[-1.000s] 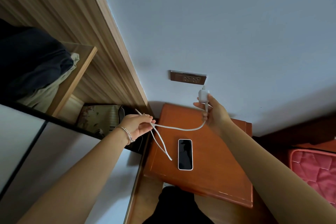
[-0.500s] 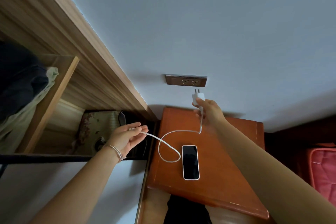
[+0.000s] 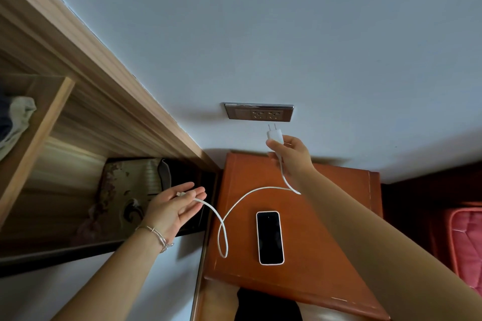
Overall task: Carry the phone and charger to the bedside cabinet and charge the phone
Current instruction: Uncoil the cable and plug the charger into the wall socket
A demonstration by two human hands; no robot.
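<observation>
**Right hand** (image 3: 290, 157): raised before the wall, thumb and fingers curled round the white charger plug (image 3: 275, 135). The two prongs point up at the wall socket (image 3: 259, 113). Prongs and socket are apart, with a thin strip of bare wall between.

**Left hand** (image 3: 174, 206): palm up and fingers nearly straight, held out past the left edge of the cabinet, in front of the wardrobe opening. The free end of the cable (image 3: 226, 219) lies across the fingers and is not clasped. A thin bracelet (image 3: 156, 236) is on the wrist.

**Cable**: white. It drops from the plug, sweeps left over the cabinet top and forms one loose loop near the left edge, then rises to the left hand.

**Phone** (image 3: 269, 237): white-edged with a dark screen, face up and lying flat on the bedside cabinet (image 3: 336, 206). It is just right of the cable loop and does not touch it. It sits well in from the front and side edges, with bare wood to its right.

**Bedside cabinet**: red-brown top, back edge at the wall, left edge close to the wooden wardrobe (image 3: 109, 112).

**Other**: a red quilted item (image 3: 467, 240) at far right, well apart from the cabinet.
</observation>
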